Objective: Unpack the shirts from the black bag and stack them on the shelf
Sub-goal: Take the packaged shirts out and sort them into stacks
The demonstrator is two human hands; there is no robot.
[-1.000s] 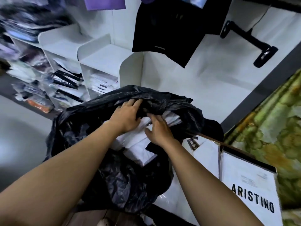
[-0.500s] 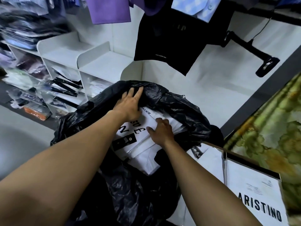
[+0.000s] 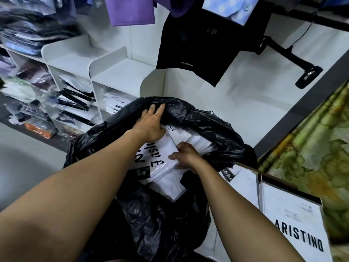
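While flat-fingered left hand [image 3: 151, 122] presses black bag [image 3: 207, 125], right hand [image 3: 187, 156] clutches shirts [image 3: 158, 154] — inside.

1 black bag [image 3: 207, 125]. At the bag's mouth, 2 hands: left hand [image 3: 149, 123], right hand [image 3: 187, 156]. Inside the bag, packed shirts [image 3: 160, 154], too overlapped to count. Above the bag, 3 hanging garments: 1 purple garment [image 3: 130, 10], 1 black garment [image 3: 188, 50], 1 pale blue shirt [image 3: 226, 6]. Right of the bag, 2 white flat packs [image 3: 294, 220].
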